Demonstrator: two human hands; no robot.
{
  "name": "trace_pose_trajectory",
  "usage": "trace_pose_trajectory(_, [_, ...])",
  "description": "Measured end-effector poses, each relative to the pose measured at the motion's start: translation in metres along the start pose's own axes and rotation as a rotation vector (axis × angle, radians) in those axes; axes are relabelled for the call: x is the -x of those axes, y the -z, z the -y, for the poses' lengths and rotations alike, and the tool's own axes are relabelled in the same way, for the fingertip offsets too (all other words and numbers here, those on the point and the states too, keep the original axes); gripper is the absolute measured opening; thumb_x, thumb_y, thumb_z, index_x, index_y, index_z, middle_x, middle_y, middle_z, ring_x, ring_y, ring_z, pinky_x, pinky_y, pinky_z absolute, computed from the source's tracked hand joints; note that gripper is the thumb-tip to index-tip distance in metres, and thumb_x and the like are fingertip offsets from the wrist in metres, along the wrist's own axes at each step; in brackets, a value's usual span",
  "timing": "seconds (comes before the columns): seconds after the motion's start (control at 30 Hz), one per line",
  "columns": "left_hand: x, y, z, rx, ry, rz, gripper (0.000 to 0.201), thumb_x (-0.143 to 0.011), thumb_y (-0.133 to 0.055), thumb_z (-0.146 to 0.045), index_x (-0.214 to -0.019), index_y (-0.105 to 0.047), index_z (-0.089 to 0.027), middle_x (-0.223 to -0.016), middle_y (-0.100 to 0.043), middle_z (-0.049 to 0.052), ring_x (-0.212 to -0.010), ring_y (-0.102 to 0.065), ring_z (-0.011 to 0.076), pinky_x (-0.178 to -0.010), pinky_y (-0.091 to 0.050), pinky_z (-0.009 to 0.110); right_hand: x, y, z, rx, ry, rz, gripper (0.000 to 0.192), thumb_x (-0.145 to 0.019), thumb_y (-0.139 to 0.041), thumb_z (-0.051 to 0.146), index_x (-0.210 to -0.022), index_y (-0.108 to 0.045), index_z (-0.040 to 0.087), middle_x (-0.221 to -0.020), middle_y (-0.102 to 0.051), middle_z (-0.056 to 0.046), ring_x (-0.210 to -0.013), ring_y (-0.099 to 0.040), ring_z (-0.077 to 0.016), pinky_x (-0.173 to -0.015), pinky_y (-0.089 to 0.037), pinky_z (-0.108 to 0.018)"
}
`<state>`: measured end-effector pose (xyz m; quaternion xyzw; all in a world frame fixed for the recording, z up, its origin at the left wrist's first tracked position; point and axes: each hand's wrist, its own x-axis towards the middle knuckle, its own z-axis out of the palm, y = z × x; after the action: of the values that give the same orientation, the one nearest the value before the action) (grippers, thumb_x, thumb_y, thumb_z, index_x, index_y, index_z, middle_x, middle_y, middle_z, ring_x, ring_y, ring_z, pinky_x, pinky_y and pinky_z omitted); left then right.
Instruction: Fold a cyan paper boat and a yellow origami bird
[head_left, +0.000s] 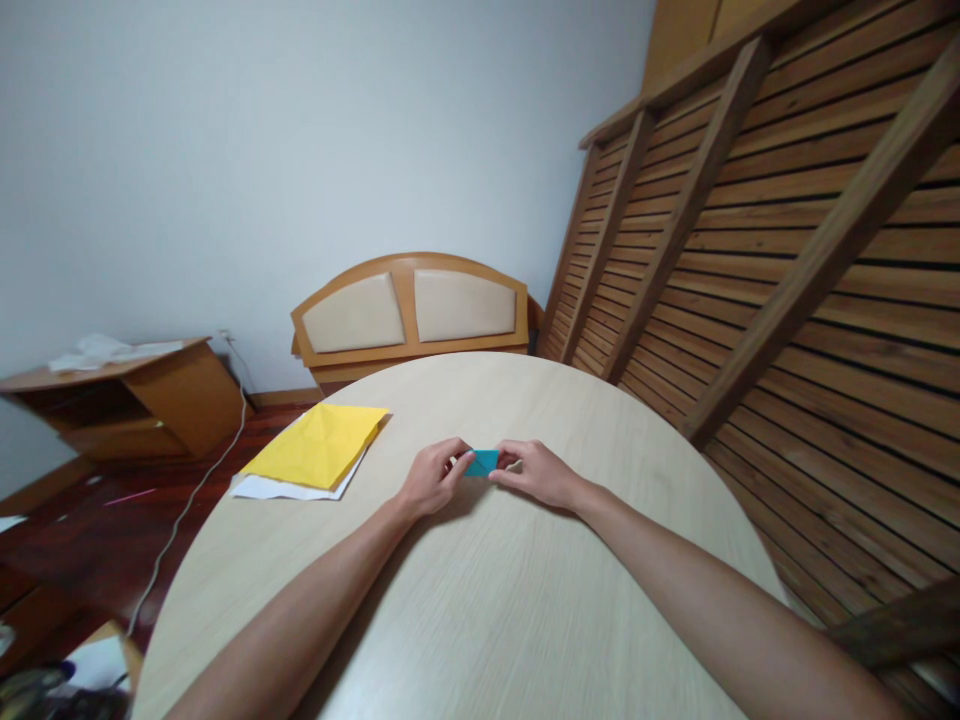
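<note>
In the head view, the left hand (435,478) and right hand (541,474) pinch opposite ends of a small teal rectangular paper piece (482,462) (long axis running left to right) over the round, pale wood-grain surface (480,610).

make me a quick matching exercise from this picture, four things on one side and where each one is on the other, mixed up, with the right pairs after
Things
1. teal paper
2. yellow paper
3. cord
4. headboard

Places
A. running over the dark red floor
B. beyond the far side of the table
C. held between the left hand and the right hand
D. lying over white paper

Pairs: 1-C, 2-D, 3-A, 4-B
</note>
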<state>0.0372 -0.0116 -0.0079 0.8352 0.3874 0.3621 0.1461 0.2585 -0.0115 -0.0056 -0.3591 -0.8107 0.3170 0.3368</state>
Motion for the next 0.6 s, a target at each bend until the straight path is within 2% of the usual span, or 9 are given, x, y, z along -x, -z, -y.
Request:
trace_pose_trajectory(0.3, [-0.0001,-0.0009,0.0033,-0.002,0.024,-0.007,0.036,-0.099,-0.040,-0.042,-0.086,-0.061,-0.017,-0.075,-0.064,0.003,-0.064,-0.058,0.0134,-0.059,-0.046,0.023,-0.0023,0.0016,0.0029,0.114,0.035,0.024,0.008,-0.084,-0.064,0.023,-0.090,-0.064,0.018,-0.086,-0.070,-0.003,-0.077,-0.064,-0.0161,-0.068,-0.045,-0.026])
trace_pose_trajectory(0.6, [0.0006,0.0000,0.0007,-0.052,-0.036,0.043,0.034,-0.099,-0.040,-0.040,-0.086,-0.061,-0.016,-0.074,-0.063,0.003,-0.062,-0.057,0.0132,-0.059,-0.045,0.023,0.0008,0.0001,0.0063,0.209,0.054,0.017,0.012,-0.082,-0.066,0.024,-0.093,-0.064,0.019,-0.081,-0.068,0.000,-0.071,-0.061,-0.0149,-0.065,-0.042,-0.025])
